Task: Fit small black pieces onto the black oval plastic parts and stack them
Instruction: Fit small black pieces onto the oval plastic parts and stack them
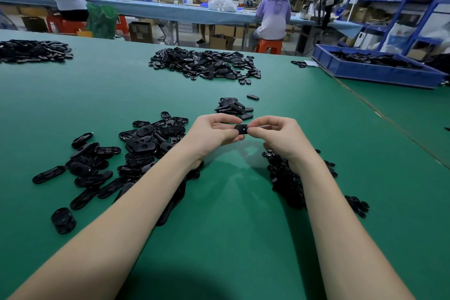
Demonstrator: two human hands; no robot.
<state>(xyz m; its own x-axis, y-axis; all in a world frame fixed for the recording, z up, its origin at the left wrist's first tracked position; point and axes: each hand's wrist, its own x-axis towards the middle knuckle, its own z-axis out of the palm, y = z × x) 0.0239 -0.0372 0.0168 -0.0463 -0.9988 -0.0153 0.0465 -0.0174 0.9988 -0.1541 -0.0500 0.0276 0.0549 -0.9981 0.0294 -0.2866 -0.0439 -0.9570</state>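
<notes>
My left hand point(214, 133) and my right hand point(277, 134) meet above the green table point(231, 214), and both pinch one black oval part point(241, 129) between thumb and fingers. Only its middle shows; fingers hide its ends. A loose pile of black oval parts point(136, 153) lies left of my left forearm. A heap of small black pieces point(287, 178) sits under my right wrist. A small stack of oval parts point(232, 107) stands just beyond my hands.
A bigger heap of black parts point(207, 63) lies farther back, another heap point(31, 51) at the far left. A blue bin point(375, 70) holding parts stands at the back right. A seam point(389, 122) crosses the table on the right. People work at a far bench.
</notes>
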